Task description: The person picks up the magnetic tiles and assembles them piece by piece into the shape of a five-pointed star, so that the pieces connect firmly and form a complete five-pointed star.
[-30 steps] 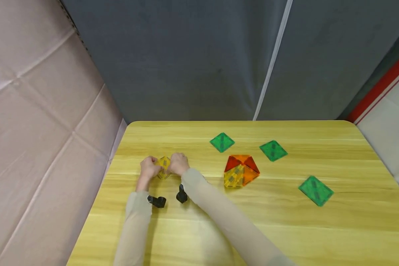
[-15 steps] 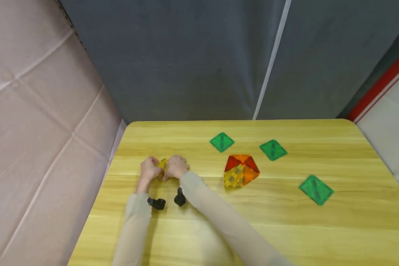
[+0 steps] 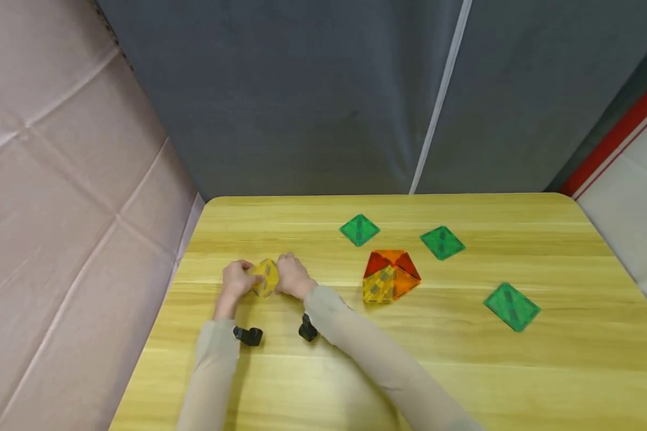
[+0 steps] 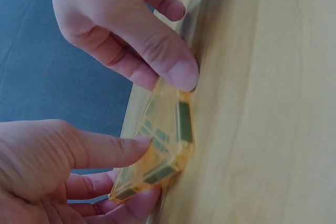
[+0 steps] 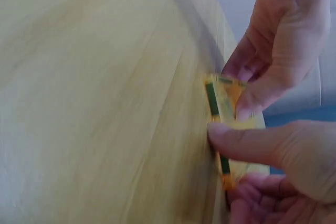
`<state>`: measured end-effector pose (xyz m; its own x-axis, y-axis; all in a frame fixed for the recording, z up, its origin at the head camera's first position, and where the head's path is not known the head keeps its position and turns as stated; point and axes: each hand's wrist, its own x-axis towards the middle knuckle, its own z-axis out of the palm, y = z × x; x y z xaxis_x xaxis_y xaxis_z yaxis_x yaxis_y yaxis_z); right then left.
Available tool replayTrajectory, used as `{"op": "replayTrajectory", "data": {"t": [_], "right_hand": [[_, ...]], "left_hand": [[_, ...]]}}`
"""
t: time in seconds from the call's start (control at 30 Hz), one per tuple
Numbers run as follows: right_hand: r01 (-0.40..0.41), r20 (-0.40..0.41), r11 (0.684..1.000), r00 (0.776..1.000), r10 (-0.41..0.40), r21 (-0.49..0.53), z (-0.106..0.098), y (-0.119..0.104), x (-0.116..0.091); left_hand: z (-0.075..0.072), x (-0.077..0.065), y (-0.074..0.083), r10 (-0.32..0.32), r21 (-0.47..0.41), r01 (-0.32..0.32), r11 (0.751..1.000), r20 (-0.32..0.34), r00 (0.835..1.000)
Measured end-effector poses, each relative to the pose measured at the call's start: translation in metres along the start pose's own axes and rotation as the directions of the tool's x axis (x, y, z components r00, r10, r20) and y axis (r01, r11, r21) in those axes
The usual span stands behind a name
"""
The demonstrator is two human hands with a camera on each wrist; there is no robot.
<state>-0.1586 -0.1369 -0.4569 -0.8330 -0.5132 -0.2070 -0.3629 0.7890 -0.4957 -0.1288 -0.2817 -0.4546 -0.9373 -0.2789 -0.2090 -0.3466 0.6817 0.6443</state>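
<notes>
Yellow see-through magnetic tiles [image 3: 270,276] are held between my two hands at the left of the table. My left hand [image 3: 236,280] pinches their left side, thumb on top and fingers underneath in the left wrist view. My right hand [image 3: 294,278] pinches the right side, and its thumb lies along the edge in the right wrist view. Dark magnet strips [image 4: 184,121] show inside the tile edges. My fingers hide part of the tiles, which are tilted close over the wood in both wrist views.
Right of my hands lies a faceted piece of red, orange and yellow tiles [image 3: 408,282]. Three green diamond shapes lie around it: one at the back [image 3: 359,230], one behind to the right [image 3: 443,243] and one farther right [image 3: 512,307]. A dark curtain [image 3: 313,108] hangs behind the table.
My right hand first shifts over the yellow tiles, then back to the right, so more of them shows. My left hand has moved slightly left. The other tiles stay put.
</notes>
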Motion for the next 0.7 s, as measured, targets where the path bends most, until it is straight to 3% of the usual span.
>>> {"op": "replayTrajectory", "data": {"t": [0.33,0.5,0.6,0.7], "right_hand": [[0.073,-0.148,0.996,0.987,-0.064,0.055,0.013,0.010,0.003],[0.036,-0.222,0.968,0.975,0.020,0.248,0.018,0.007,0.002],[-0.016,-0.234,0.898,0.963,0.131,0.440,0.019,0.004,0.001],[-0.080,-0.198,0.775,0.946,0.258,0.627,0.018,0.001,0.000]], "left_hand": [[-0.004,-0.001,-0.004,-0.010,-0.018,0.010,1.000,-0.023,1.000],[-0.004,0.001,-0.005,-0.024,-0.034,0.022,0.999,-0.042,0.999],[-0.003,0.002,-0.007,-0.027,-0.044,0.025,0.999,-0.056,0.998],[-0.002,0.002,-0.008,-0.033,-0.041,0.030,0.999,-0.064,0.997]]}}
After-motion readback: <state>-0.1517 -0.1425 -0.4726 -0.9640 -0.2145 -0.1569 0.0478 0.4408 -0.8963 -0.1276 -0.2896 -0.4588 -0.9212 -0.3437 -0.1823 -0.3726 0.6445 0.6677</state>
